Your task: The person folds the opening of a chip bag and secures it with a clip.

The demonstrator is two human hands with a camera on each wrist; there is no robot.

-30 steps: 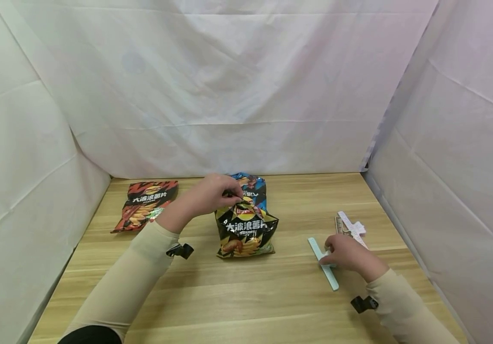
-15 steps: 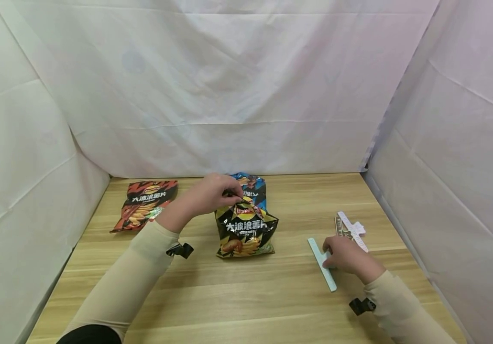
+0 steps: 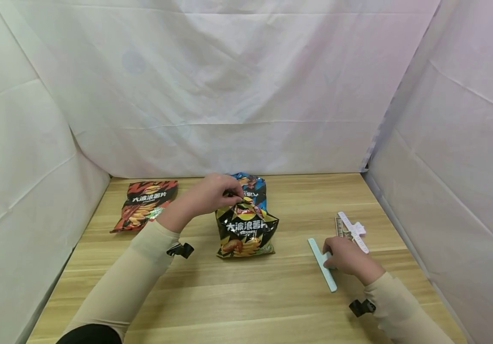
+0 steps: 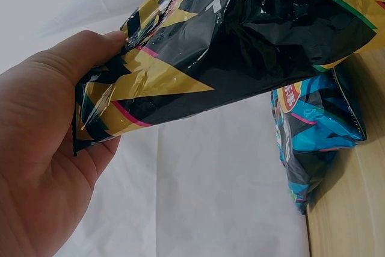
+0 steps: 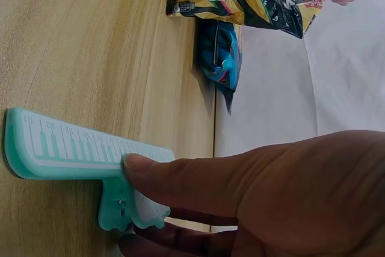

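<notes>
My left hand (image 3: pixel 218 191) pinches the gathered top of a black-and-gold chip bag (image 3: pixel 246 231), whose bottom rests on the table. In the left wrist view, the thumb lies on the near side of that crimped top edge and the other fingers are behind it. My right hand (image 3: pixel 349 255) holds a mint-green bag clip (image 5: pixel 66 148) with ruler-like marks along its bar. Its thumb presses on the clip's handle, with fingers on the opposite side; the right wrist view shows the long bar standing on edge on the wood.
A blue chip bag (image 3: pixel 257 184) stands behind the black-and-gold one, partly hidden. At the left lies a red chip bag (image 3: pixel 149 203). Beyond my right hand are a white clip (image 3: pixel 354 229) and a brown patterned clip (image 3: pixel 340 226). White cloth walls (image 3: pixel 246 95) enclose the table.
My right fingers have closed on the mint-green clip, and its bar has tipped up slightly. The left hand and the black-and-gold chip bag have stayed practically still.
</notes>
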